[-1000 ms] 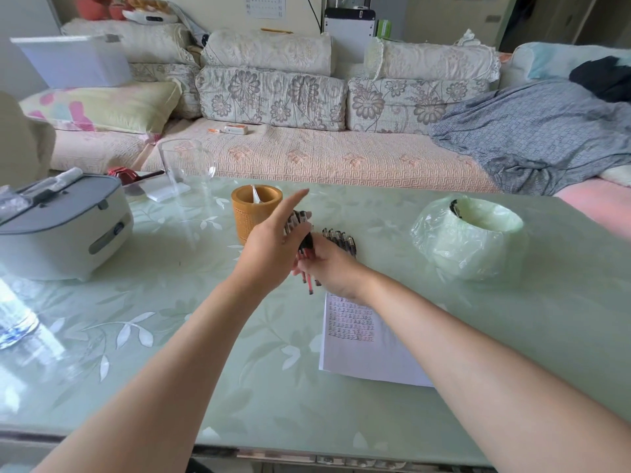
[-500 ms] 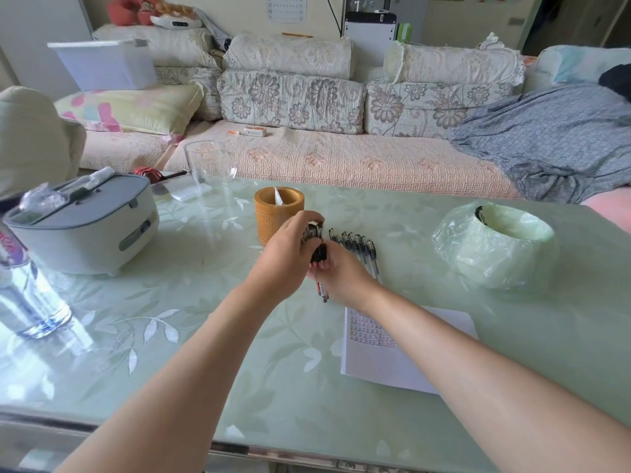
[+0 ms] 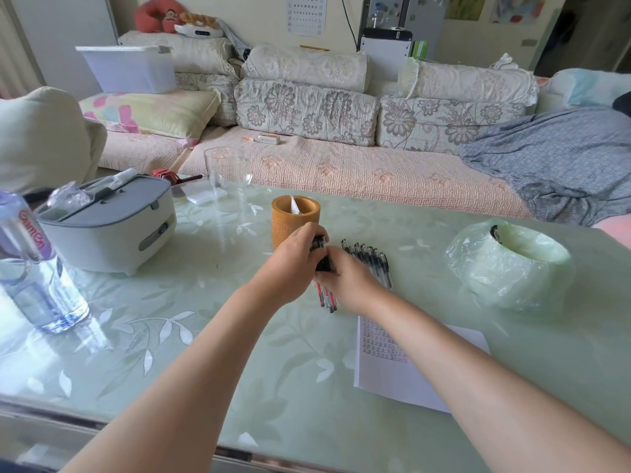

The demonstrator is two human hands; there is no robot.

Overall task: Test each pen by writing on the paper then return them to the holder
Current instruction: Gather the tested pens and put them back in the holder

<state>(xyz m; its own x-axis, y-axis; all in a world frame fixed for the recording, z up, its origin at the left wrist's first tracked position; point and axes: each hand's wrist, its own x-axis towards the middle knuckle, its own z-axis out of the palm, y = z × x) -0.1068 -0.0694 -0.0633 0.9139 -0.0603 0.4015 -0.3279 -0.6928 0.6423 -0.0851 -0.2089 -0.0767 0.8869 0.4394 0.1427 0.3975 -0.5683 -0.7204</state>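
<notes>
The left hand (image 3: 290, 268) and right hand (image 3: 351, 285) both have their grip closed round a bunch of pens (image 3: 322, 259), just in front of the holder (image 3: 295, 220). A row of pens (image 3: 370, 259) lies on the table (image 3: 205, 336), right of the holder. Pens are light, stiff and slippery, so holding the bunch round its middle looks safest.

Left hand (image 3: 290, 264) against right hand (image 3: 348, 281), fingers (image 3: 307, 233) curled

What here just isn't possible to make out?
Head view:
- How many pens are in the bundle of pens: left hand and right hand cover most of it.
- Writing on the paper: too small to read.
- Inside of the holder: hidden by its wall.
</notes>
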